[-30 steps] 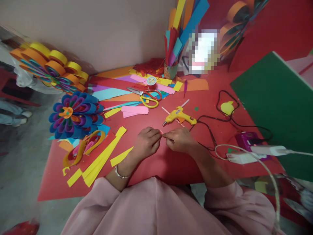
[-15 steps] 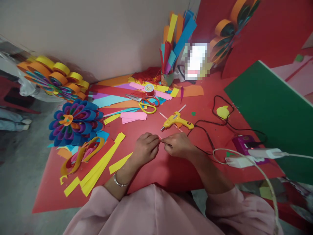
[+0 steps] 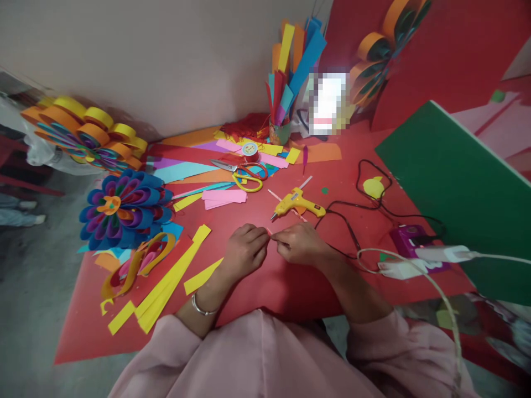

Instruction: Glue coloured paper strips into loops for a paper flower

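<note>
Left hand [image 3: 244, 250] and right hand [image 3: 299, 243] curled, fingertips pinching a small pink paper piece [image 3: 269, 232], glue gun [image 3: 295, 203] just beyond, red table [image 3: 265, 282].

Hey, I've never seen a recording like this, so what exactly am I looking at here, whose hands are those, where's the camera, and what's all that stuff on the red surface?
There is no machine here. The camera sits on a person's head and looks forward and down, so you see their own arms in pink sleeves.

The left hand and right hand meet fingertip to fingertip and pinch a tiny pink piece between them; it is too small to identify.

They work over a red table. Just beyond the hands lies a yellow glue gun with a black cord. Farther back are scissors with yellow and red handles, pink paper strips and a cup of coloured paper strips. To the left lie yellow paper strips and a blue and purple paper flower. A green board stands on the right.
</note>
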Demonstrator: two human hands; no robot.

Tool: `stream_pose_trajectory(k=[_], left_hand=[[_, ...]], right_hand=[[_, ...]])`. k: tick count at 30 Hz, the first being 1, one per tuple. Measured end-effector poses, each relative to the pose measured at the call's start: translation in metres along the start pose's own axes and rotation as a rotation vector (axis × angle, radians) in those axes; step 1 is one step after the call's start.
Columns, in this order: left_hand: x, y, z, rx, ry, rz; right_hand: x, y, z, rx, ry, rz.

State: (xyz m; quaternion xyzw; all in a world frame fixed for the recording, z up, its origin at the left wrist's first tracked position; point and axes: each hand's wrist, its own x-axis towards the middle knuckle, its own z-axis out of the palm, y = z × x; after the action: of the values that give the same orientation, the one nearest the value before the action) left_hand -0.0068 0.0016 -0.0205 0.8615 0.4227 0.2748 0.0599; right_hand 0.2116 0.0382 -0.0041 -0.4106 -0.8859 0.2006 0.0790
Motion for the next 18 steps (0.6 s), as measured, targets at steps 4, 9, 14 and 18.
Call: stream_pose_trajectory(k=[4, 9, 14, 18], left_hand=[[0.0002, 0.0000, -0.0007, -0.009, -0.036, -0.017], [-0.0001, -0.0004, -0.0010, -0.017, -0.046, -0.015], [-0.0002, -0.0006, -0.0006, -0.015, -0.049, -0.013], [-0.0003, -0.0006, -0.0004, -0.015, -0.045, -0.011]], right_hand=[[0.0003, 0.0001, -0.0005, 0.015, 0.007, -0.002], [0.0004, -0.0025, -0.0050, -0.010, -0.023, 0.006], [0.0002, -0.0039, -0.0086, -0.011, -0.034, 0.002], [0.0005, -0.0034, -0.0081, -0.010, -0.032, -0.002]])
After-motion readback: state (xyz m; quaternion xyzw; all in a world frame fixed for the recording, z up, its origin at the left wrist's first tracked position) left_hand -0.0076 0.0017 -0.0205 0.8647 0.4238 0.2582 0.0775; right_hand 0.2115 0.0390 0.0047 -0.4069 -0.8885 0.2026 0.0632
